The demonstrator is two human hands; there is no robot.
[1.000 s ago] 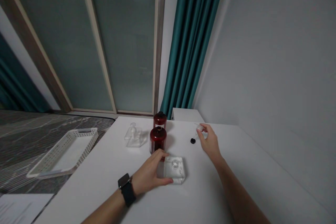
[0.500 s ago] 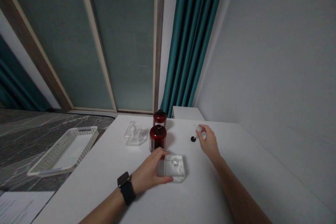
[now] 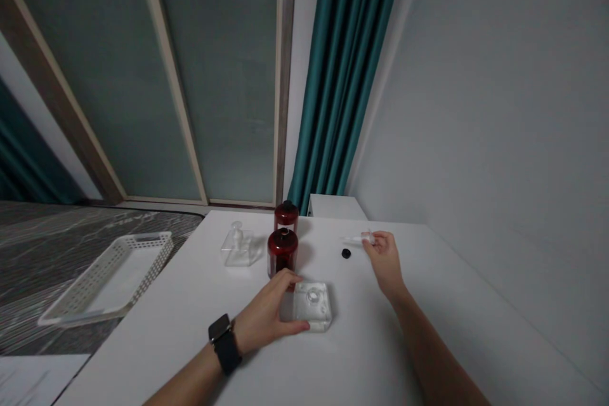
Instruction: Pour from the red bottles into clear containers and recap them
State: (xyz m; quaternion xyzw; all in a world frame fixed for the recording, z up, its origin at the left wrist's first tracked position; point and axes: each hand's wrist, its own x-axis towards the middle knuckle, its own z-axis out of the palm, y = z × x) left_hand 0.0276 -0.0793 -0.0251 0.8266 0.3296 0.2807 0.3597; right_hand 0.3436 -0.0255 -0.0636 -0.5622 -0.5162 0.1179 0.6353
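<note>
My left hand [image 3: 270, 312], with a black watch at the wrist, is wrapped round the left side of a clear square bottle [image 3: 313, 309]. The bottle stands upright, its round neck uncapped, with clear liquid visible inside. My right hand [image 3: 384, 260] pinches a clear and white pump head [image 3: 368, 237] by its top; the pale tube points left, above the table's far part. A small black cap [image 3: 346, 254] lies on the table just left of that hand. Beyond my left hand stands a dark red bottle [image 3: 282, 250].
A second red bottle [image 3: 286, 217] is behind the first. Left of them stands another clear square pump bottle [image 3: 236, 248]. The white table [image 3: 361, 355] meets a wall on the right. A white basket [image 3: 109, 276] and a paper sheet [image 3: 42, 377] lie at the left.
My right hand has turned the pump head, so its tube now shows lying nearly level to the left. The left hand keeps its hold on the bottle. The view has shifted slightly.
</note>
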